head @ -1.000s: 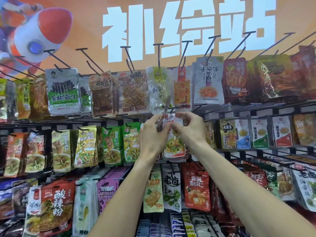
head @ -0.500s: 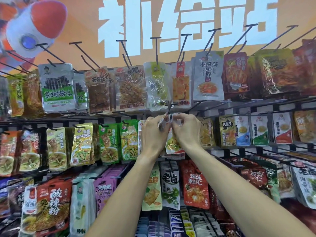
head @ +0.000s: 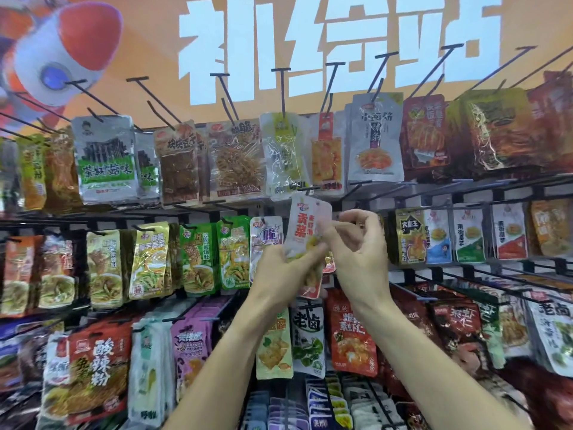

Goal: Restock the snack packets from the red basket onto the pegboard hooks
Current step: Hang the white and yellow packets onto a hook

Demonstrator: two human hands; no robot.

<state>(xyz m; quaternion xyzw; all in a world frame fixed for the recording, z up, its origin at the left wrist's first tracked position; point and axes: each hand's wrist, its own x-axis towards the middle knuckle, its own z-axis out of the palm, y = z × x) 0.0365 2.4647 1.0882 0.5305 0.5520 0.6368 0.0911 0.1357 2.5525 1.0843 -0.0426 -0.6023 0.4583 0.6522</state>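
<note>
A white snack packet (head: 305, 226) with orange lettering stands upright in front of the middle row of the pegboard. My left hand (head: 280, 271) grips its lower part from the left. Just to the right, my right hand (head: 356, 246) has its fingers curled near the packet's right edge; motion blur hides whether it touches the packet. A black hook tip (head: 311, 190) pokes out just above the packet's top. The red basket is out of view.
Black pegboard hooks (head: 282, 88) stick out of the orange wall, several of the top ones bare at the tips. Rows of hanging snack packets (head: 198, 259) fill the board left, right and below my arms. A black rail (head: 465, 189) crosses under the top row.
Both hands have dropped and moved apart slightly. The white packet now stands out in front of the row with its printed face showing, held lower by my left hand.
</note>
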